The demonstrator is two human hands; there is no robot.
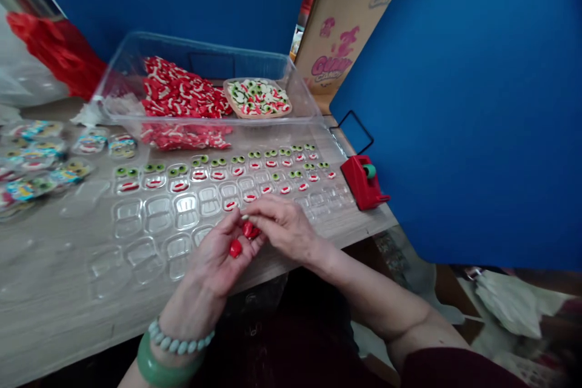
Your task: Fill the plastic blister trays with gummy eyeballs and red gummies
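Note:
My left hand (213, 260) lies palm up over the near edge of a clear plastic blister tray (182, 254), and a red gummy candy (235, 248) rests on its fingers. My right hand (284, 224) reaches across from the right, its fingers closed around a second red gummy candy (248, 230) just above my left palm. Green eyeball gummies (177, 169) and red-and-white mouth gummies (179, 187) sit in the tray's farther cavities. The cavities nearest my hands hold nothing that I can see.
A clear plastic bin (204, 54) at the back holds red gummies (182, 94) and a plate of eyeball gummies (257, 98). Wrapped candy packs (31, 160) lie at the left. A red tape dispenser (364, 182) stands at the right table edge, beside a blue panel (454, 103).

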